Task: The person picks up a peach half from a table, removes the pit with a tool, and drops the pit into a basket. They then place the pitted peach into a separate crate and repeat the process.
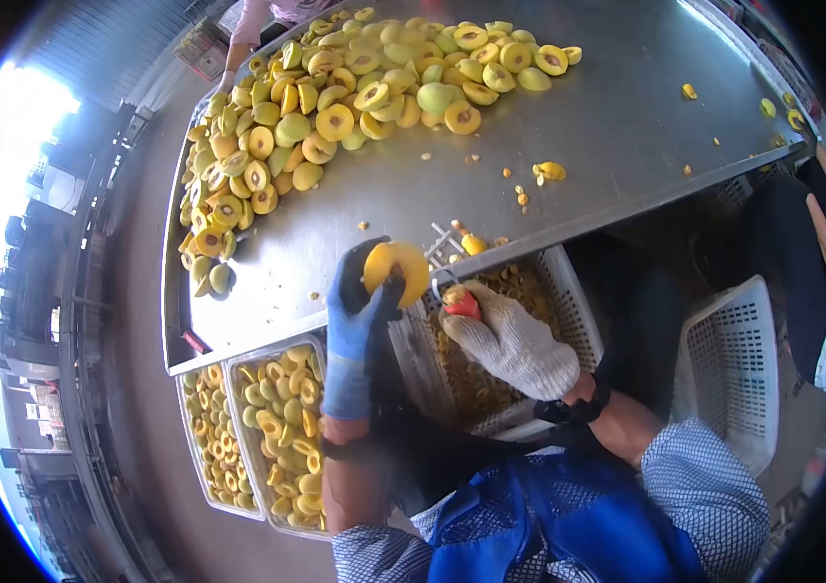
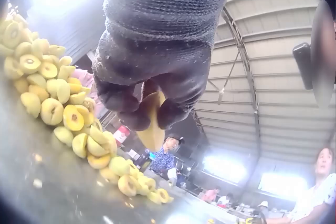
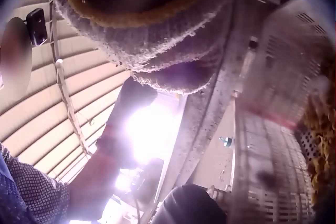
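My left hand, in a blue and dark-coated glove, pinches a yellow peach half just above the table's near edge. The left wrist view shows the peach half edge-on between thumb and fingers. My right hand wears a white knit glove and grips the red handle of a pitting tool. The tool's curved metal loop points toward the peach half, a short way to its right. In the right wrist view the glove's cuff hides the fingers and tool.
A big heap of peach halves covers the metal table's far left. Two crates of peach halves stand below the near edge. A white crate of scraps sits under my right hand; another white crate stands further right.
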### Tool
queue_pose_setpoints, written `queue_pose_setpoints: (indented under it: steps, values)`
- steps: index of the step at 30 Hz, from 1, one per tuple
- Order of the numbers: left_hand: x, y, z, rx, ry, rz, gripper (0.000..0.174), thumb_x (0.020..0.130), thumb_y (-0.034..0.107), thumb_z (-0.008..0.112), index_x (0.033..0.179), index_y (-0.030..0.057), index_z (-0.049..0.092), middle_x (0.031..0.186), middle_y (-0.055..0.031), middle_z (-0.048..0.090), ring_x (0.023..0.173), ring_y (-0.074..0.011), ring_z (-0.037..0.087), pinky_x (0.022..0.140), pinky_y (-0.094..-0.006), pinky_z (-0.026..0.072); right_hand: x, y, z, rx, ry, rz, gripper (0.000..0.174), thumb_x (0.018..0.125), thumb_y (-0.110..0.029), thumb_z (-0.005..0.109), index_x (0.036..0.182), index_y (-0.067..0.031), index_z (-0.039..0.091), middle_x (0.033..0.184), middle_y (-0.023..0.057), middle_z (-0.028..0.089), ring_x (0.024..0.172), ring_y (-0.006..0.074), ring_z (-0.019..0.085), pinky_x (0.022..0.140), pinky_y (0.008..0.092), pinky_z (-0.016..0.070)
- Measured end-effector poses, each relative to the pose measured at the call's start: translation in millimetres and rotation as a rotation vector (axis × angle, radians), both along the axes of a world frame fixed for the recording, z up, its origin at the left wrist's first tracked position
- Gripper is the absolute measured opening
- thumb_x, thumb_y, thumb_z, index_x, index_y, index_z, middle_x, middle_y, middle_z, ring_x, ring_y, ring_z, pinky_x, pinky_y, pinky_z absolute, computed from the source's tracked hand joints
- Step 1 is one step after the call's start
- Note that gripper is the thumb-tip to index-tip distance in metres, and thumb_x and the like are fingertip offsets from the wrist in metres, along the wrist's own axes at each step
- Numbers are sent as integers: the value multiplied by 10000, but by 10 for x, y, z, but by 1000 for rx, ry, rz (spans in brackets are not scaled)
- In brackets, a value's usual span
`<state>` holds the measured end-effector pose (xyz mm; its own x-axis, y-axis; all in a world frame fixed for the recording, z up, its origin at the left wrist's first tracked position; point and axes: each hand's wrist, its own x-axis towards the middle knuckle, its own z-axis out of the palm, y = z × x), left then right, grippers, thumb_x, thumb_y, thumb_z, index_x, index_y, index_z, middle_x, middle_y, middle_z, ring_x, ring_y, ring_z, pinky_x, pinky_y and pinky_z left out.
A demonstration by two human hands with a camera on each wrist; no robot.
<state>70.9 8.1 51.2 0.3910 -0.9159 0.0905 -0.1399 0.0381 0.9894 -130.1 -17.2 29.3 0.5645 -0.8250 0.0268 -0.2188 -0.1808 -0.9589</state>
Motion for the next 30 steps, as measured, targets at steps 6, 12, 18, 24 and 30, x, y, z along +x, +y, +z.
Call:
queue_pose_setpoints:
  steps: [6,12,18,24,30]
  values:
    - [-511,327,-461,-162,115,110,570,1036,450,373,1255,-36,574,1174,-127,628,1064,-208,585,967,-333,448,85,277,-48,-4,174,12,426,945,-474,559,1127,-91,594,857,218,677,811,438,649,661,494,524]
    - [-589,263,-759,-164,115,228,465,1042,381,425,1148,-26,623,1068,-91,649,993,-159,589,894,-304,468,123,298,-159,51,305,13,450,943,-498,538,1101,-84,617,891,224,675,853,437,645,701,496,523]
    - [-442,268,-784,16,209,117,363,1009,318,529,1052,-15,666,937,-45,672,857,-117,614,769,-269,498,60,329,-217,-44,216,68,432,954,-489,527,1035,-77,630,907,222,665,817,414,643,638,482,517]
    - [-259,224,-779,113,114,-184,337,992,297,554,1004,-18,673,900,-42,677,813,-106,621,736,-261,501,27,414,-314,1047,-371,219,385,988,-455,518,962,-87,625,645,7,530,504,126,485,418,285,364]
    - [-439,221,-942,13,338,-71,419,1004,387,514,1057,-4,656,903,-51,678,801,-100,608,716,-243,477,-39,370,-365,1198,-529,239,354,981,-419,556,972,-71,619,615,-35,471,449,72,387,420,234,301]
